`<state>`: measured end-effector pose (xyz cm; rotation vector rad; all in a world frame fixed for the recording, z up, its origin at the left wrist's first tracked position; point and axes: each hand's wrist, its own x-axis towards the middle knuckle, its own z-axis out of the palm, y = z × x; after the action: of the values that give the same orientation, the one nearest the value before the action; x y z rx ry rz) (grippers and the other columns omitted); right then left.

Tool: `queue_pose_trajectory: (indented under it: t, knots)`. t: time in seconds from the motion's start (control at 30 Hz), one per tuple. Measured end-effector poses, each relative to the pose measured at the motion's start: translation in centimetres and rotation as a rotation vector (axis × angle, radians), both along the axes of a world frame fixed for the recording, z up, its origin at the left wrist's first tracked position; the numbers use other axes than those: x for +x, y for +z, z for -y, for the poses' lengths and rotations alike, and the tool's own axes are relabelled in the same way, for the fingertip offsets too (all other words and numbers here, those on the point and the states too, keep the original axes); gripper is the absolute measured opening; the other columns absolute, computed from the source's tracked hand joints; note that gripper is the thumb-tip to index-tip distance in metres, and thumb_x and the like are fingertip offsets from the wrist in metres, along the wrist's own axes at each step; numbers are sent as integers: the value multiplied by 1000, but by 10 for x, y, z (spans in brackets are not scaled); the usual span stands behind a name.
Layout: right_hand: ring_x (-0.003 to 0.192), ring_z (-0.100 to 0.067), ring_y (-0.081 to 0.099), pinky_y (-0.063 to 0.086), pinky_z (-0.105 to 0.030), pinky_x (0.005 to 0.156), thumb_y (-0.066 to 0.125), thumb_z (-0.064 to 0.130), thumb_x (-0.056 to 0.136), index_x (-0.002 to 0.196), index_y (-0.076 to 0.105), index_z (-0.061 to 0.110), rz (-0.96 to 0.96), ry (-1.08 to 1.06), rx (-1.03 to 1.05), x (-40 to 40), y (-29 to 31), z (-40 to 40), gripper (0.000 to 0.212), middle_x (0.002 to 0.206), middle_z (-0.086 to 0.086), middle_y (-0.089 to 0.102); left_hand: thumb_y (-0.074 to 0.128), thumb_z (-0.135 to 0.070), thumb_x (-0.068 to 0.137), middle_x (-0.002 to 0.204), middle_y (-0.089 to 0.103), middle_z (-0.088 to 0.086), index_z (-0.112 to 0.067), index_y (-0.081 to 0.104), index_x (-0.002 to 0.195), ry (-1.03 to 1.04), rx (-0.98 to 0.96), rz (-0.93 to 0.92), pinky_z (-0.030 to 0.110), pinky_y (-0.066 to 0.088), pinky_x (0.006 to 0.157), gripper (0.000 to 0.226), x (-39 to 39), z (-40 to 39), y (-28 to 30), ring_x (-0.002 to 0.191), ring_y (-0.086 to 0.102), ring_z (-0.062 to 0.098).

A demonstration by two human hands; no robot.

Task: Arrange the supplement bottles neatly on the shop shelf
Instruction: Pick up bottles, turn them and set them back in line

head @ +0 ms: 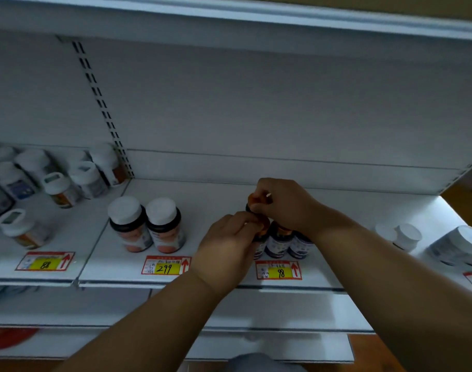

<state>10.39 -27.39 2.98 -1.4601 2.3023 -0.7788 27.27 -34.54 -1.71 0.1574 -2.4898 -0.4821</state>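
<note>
A cluster of dark blue supplement bottles with orange caps stands on the white shelf above the "98" price tag. My left hand grips the orange cap of the front left bottle of the cluster. My right hand grips the orange cap of a bottle just behind it. Most of both held bottles is hidden by my fingers. Two dark bottles with white caps stand side by side above the "299" tag.
Several white-capped bottles crowd the left shelf bay, some tilted. More white-capped bottles and a lying white tub sit at the right. A slotted upright divides the bays. Bare shelf stretches behind my hands.
</note>
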Motion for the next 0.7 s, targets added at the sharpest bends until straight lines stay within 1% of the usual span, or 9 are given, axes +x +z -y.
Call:
queue_pose_trajectory:
  t: [0.17,0.27,0.33,0.37,0.43,0.5,0.57,0.7]
  knots:
    - [86,-9,62,53,-37,81,62,30,90,86,62,24,47,6,9,0,1,-1,8,92,7,66,71,-1,76,106,67,12,-4,71,104,7,-35,46,42,53,72,29,-1,3,1,84,64,33]
    - [87,-12,62,54,-40,80,53,27,94,93,60,26,29,-18,28,1,0,-6,7,97,5,67,73,-4,76,107,66,12,-4,70,106,-11,-32,57,43,53,72,30,1,2,6,87,64,34]
    - [93,-13,60,50,-33,78,49,28,96,107,58,27,-6,-48,31,3,1,-7,14,108,3,64,74,-7,74,108,65,11,-6,69,107,2,-28,49,42,53,75,33,7,3,12,90,63,32]
    - [97,-13,57,45,-29,78,48,29,97,114,56,27,-37,-57,21,5,3,-6,19,114,2,62,74,-8,74,108,64,10,-7,69,107,20,-20,38,41,54,76,33,12,6,15,91,63,31]
    - [102,-12,53,37,-25,79,47,31,98,119,55,25,-99,-56,-23,11,9,-1,23,117,1,58,74,-11,75,107,63,9,-8,68,104,61,-13,0,38,53,78,31,22,15,25,92,62,29]
    - [102,-10,52,34,-21,78,48,32,98,118,56,25,-137,-41,-85,25,21,11,23,115,2,58,74,-13,76,104,64,8,-8,68,102,107,-23,-56,37,52,79,27,34,28,37,92,62,27]
    - [99,-7,52,34,-18,77,49,32,98,115,59,25,-148,-19,-152,46,34,30,20,111,5,58,72,-15,77,102,63,7,-9,68,100,169,-18,-116,34,50,79,24,48,47,50,90,61,26]
    - [93,-7,55,42,-23,79,52,31,96,104,62,26,-156,21,-226,99,51,81,14,104,6,61,68,-14,78,96,63,6,-8,68,97,268,0,-208,24,42,76,19,88,98,62,84,59,22]
